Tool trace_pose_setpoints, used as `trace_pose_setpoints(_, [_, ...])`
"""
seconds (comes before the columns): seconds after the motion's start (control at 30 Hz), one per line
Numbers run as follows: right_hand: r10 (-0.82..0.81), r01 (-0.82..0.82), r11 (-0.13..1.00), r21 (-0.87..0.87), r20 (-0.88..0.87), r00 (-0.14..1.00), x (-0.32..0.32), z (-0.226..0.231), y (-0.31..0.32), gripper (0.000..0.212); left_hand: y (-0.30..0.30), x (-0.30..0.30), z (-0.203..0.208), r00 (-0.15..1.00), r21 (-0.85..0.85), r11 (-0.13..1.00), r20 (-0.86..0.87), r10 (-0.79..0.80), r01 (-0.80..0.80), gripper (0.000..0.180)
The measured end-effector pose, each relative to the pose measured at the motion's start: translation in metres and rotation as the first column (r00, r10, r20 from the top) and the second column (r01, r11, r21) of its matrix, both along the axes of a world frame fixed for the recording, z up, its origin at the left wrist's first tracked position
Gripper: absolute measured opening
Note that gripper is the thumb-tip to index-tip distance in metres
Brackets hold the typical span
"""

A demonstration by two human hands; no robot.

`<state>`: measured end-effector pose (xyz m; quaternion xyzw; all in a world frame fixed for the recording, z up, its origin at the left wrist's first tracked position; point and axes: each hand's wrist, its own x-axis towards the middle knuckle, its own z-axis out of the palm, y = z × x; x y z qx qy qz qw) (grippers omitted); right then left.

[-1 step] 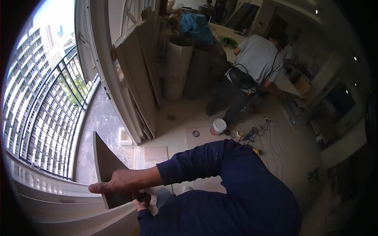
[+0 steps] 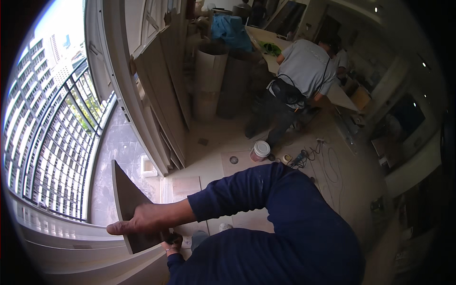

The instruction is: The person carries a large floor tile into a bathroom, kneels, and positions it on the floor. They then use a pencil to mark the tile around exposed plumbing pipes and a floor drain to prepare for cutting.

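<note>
- Leaning panels (image 2: 162, 95), upper left of frame: tall, stacked on edge, well apart from both hands.
- Grey board (image 2: 127, 187), lower left of frame: thin, flat, tilted up, narrowing toward its top end; fisheye may bend its outline. Probably stiff and fairly light; material unclear. Likely dry, maybe dusty, so a mild slip risk; corners look the likeliest to chip.
- Best hold, judged: one hand mid-length over the long edge, another low for support; keep off the pointed top.
- Lidded bucket (image 2: 260, 151), center of frame: on the floor, well apart from the board.
- Right hand (image 2: 145, 217), lower left: fingers closed on the board around mid-length, one digit past its left edge; rest partly hidden.
- Left hand (image 2: 173, 245), just beside the board's lower right corner: fingers mostly hidden, can't tell how far open or whether holding anything.
</note>
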<state>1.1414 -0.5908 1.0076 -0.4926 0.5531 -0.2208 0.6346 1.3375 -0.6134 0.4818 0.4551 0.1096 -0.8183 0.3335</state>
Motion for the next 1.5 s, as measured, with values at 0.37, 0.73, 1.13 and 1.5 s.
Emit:
trace_pose_setpoints(0.37, [-0.051,0.101,0.987,0.123,-0.358,0.932,0.003,0.058,0.026,0.047,-0.003,-0.017,-0.006,0.989,0.09,0.991,-0.118,-0.09,0.101,0.027])
trace_pose_setpoints(0.73, [-0.658,0.662,0.749,-0.023,-0.142,0.739,-0.111,0.036,0.253,0.044,0.09,-0.111,0.129,0.806,-0.046,0.811,0.159,-0.57,0.583,0.033])
trace_pose_setpoints(1.13, [-0.981,0.93,-0.079,0.358,0.136,-0.136,-0.174,-0.024,0.629,0.044,0.263,-0.314,0.144,0.141,0.132,0.177,0.242,-0.96,0.975,0.031])
trace_pose_setpoints(1.5, [-0.952,0.952,-0.284,0.117,0.084,-0.295,-0.274,-0.022,0.823,0.066,0.429,-0.535,0.13,-0.213,0.115,-0.182,0.402,-0.89,0.977,0.037])
